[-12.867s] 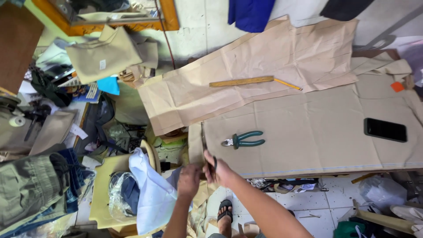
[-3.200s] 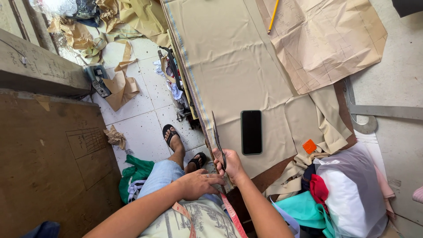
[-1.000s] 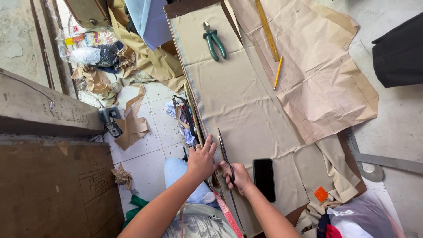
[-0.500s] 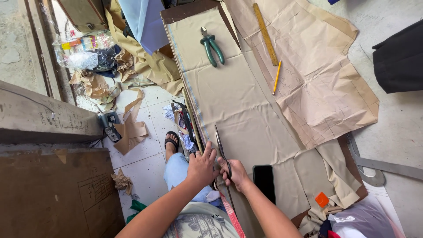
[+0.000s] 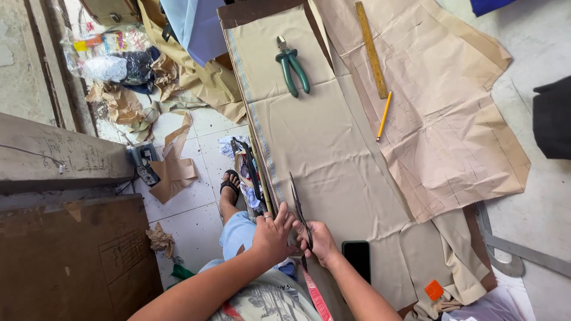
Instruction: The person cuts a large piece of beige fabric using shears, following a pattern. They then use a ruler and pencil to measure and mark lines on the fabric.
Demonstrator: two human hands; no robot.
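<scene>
Since half a second ago, little is being shifted: the scissors (image 5: pixel 299 209) are being kept, blades open, on the tan cloth (image 5: pixel 321 142) at the table (image 5: pixel 262 9) edge. The right hand (image 5: pixel 319 241) is closed on the handles; the left hand (image 5: pixel 272 233) is pressing the soft, limp cloth flat beside them, where it is best held.

- scissors (image 5: pixel 299 209) — the handles are buried between the two hands, only the blades show.
- right hand (image 5: pixel 318 242) — its fingers are tucked under, so the grip can't be read.
- black phone (image 5: pixel 357 259) — partly behind the right forearm.
- red measuring tape (image 5: pixel 315 300) — cut off by the bottom edge.
- dark cloth (image 5: pixel 553 119) — cut off at the right edge.
</scene>
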